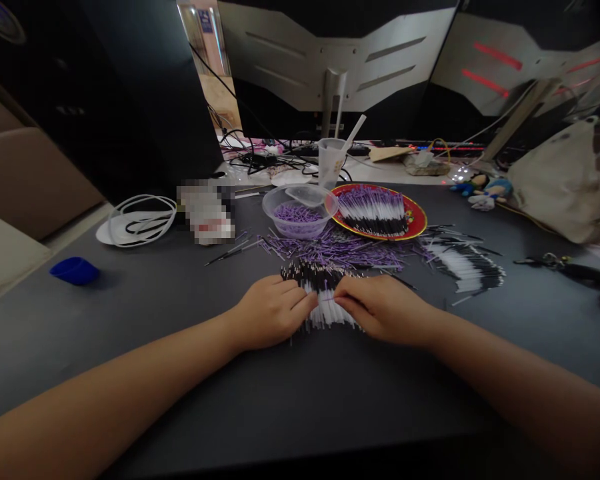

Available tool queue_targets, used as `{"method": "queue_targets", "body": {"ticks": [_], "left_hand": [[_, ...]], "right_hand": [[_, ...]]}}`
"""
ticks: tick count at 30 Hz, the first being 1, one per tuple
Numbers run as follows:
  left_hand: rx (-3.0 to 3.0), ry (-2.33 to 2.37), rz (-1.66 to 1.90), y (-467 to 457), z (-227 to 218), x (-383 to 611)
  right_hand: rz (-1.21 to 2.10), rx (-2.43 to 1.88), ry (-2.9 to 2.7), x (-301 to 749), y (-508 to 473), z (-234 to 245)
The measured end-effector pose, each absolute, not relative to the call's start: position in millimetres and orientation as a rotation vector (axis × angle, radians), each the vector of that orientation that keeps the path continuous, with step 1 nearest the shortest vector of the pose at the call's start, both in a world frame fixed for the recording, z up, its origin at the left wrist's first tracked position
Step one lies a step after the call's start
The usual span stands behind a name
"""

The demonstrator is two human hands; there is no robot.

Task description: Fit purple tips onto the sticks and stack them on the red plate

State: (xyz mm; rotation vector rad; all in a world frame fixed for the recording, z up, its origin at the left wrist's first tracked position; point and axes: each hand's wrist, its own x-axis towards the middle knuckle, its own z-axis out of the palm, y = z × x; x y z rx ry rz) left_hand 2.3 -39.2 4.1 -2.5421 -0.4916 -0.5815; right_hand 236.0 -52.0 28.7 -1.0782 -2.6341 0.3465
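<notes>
fingers [300, 300] in white-black sticks [327, 313], dark desk [105, 313], monitor [290, 53] behind

Plastic bowl [280, 217] w/ sticks [293, 213] left of plate [420, 217], cup [330, 163] behind.

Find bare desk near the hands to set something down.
Bare dark desktop lies in front of the left hand and right hand. Another patch sits between the blue plastic piece and the left hand; a third right of the black-and-white sticks. Crowded behind the hands: loose purple sticks, plastic bowl, red plate.
</notes>
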Motion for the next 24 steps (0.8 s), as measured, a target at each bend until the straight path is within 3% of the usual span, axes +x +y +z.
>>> {"method": "queue_targets", "body": {"ticks": [15, 24], "left_hand": [[-2.617, -0.466, -0.644, -30.7, 0.5, 2.7], [-2.716, -0.922, -0.910, -14.3, -5.0, -9.6]], "right_hand": [[0.666, -0.987, -2.460, 232.4, -51.7, 25.8], [0.579, -1.124, -2.553, 260.5, -25.7, 28.6]]}}
